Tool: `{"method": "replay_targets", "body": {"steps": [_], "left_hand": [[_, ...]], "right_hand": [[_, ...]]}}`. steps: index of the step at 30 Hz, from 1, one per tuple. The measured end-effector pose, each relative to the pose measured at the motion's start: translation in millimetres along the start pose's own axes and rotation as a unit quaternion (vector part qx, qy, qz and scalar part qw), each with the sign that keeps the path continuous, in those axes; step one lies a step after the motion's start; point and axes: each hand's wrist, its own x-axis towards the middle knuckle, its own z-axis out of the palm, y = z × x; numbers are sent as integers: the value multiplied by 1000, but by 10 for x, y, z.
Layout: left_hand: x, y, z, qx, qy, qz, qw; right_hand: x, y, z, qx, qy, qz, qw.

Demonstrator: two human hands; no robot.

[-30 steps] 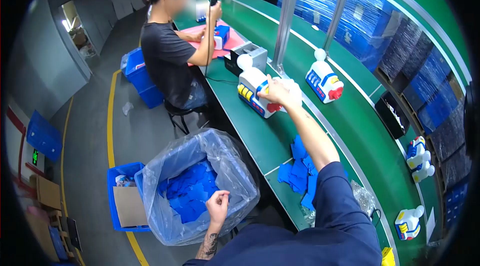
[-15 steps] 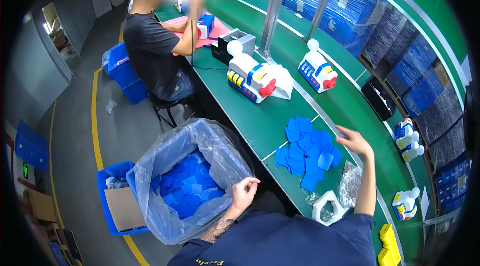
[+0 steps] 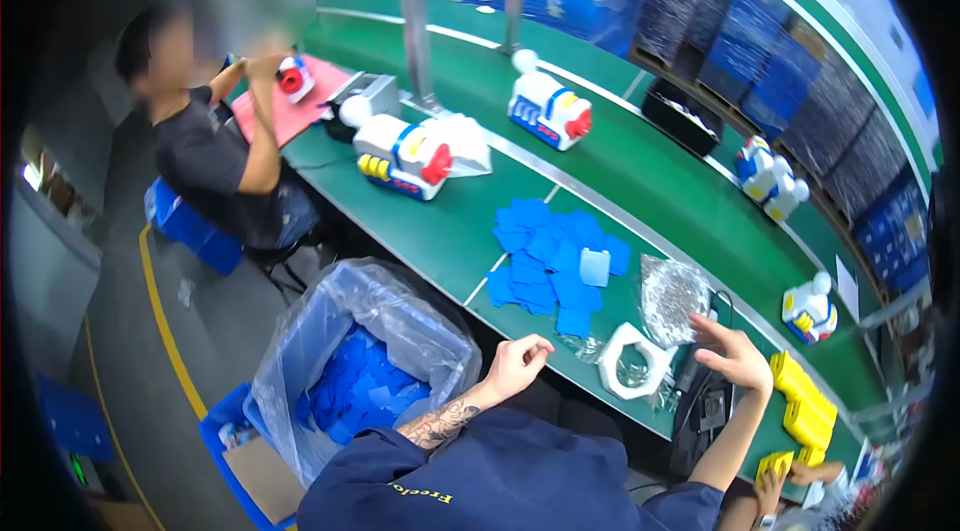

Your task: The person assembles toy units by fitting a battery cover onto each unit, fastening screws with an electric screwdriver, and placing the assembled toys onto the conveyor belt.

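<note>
My left hand (image 3: 518, 367) is closed, its fingers curled in near the table's front edge; whatever may be in it is hidden. My right hand (image 3: 735, 356) is open, its fingers apart, over the table beside a clear plastic bag of small parts (image 3: 672, 299) and a black corded tool (image 3: 690, 369). Between my hands lies a white ring-shaped part (image 3: 632, 361) with clear wrap about it. A loose pile of flat blue pieces (image 3: 550, 256) is spread on the green table (image 3: 350, 201) ahead of my left hand.
A plastic-lined bin (image 3: 285, 381) of blue pieces stands left of me. White toy vehicles (image 3: 405, 156) stand on the table and the green conveyor (image 3: 640, 196). A co-worker (image 3: 220, 151) sits at far left. Another person's hands (image 3: 775, 486) touch yellow parts (image 3: 800, 396) at lower right.
My view has turned to the right. My right hand has moved from beside the blue pile towards the plastic bag and black tool. Another person's hands have come into view at the yellow parts.
</note>
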Motion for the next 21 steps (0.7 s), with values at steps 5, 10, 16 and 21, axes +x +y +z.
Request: {"method": "replay_targets", "body": {"steps": [5,10,16,21], "left_hand": [[236,-158,214,58,51,52,996],[283,-449,426,134,102,83,982],[319,-517,574,239,159,128,949],[286,-579,611,303,150,139,931]], "right_hand": [[439,-102,-180,-82,-55,-43,994],[1599,-148,-473,-175,-128,-135,967],[3690,67,-580,-127,98,-265,951],[4953,-61,-469,-211,253,-135,934]]}}
